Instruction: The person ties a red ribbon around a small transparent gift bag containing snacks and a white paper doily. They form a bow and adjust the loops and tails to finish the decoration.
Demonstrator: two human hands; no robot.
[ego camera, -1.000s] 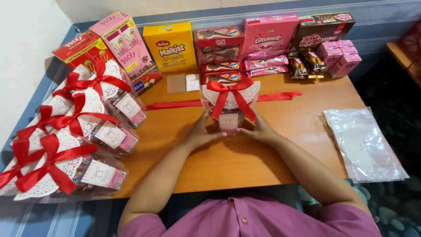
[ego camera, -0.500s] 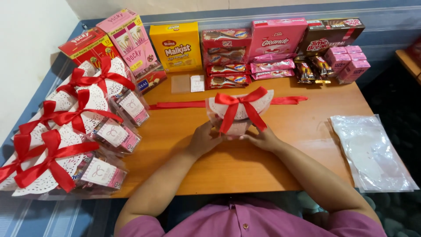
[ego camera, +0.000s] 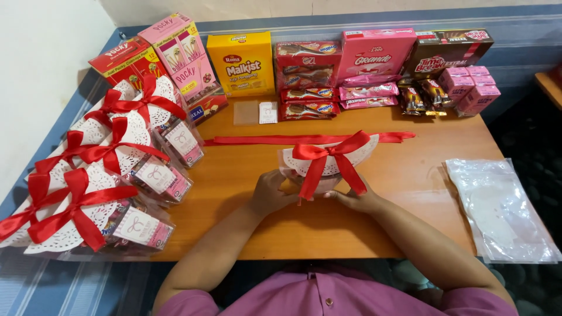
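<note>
A glossy red satin ribbon bow (ego camera: 328, 161) is seen on a matt white paper doily (ego camera: 357, 153). The table (ego camera: 410, 193) is of smooth orange-brown wood with a slight sheen. At three o'clock, clear plastic bags (ego camera: 503, 210) lie shiny and crinkled.

Finished gift packs (ego camera: 111, 175) lie left of the held gift pack (ego camera: 325, 167), snack boxes (ego camera: 328, 61) behind it, plastic bags (ego camera: 503, 213) right.

Both hands (ego camera: 319, 196) hold gift packet (ego camera: 326, 167) — red bow
</note>
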